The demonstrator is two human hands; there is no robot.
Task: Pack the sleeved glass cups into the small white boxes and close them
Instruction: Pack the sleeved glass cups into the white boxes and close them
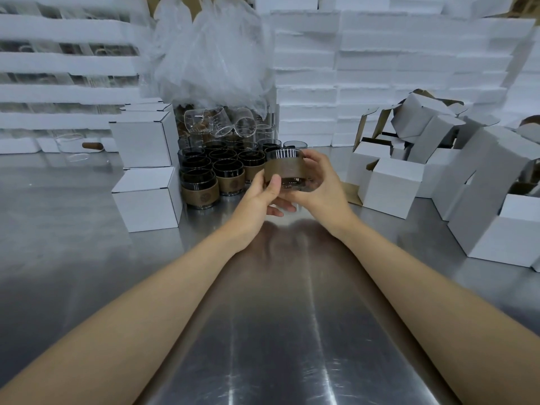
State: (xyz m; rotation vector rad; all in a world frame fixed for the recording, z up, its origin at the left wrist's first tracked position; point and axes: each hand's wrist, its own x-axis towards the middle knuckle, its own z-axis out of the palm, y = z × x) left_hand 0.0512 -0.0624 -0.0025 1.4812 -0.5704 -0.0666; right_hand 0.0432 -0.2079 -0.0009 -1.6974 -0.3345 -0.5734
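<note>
Over the middle of the table, fingers: my left hand (pixel 263 195) pinches the sleeved glass cup (pixel 287 168), thumb flat on the brown sleeve and the other fingers curled under the base. My right hand (pixel 320 182) wraps its fingers round the far side up to the rim. I cannot make out its thumb.
Cup: held clear of the steel table (pixel 277 317), slightly tilted, just in front of the cluster of sleeved cups (pixel 216 173).
Step, as I judge it: one cup is picked and being looked over before boxing.
Doing it well: I'd keep the grip on the sleeve, not the slick bare glass, and check the band sits level. Then I'd carry the cup right to the nearest open box (pixel 391 185) and lower it base first, with the flaps held aside.
Risk: the neighbouring cups stand close, so I'd lift away from them before turning.
Finished stock: closed boxes (pixel 146 200) stacked left of the cluster.
Marks on glass: white vertical strokes under the rim. No figures are legible.
Marks on sleeves: a round emblem on the front cups, too small to read.
Boxes: plain white, no print that I can see.
</note>
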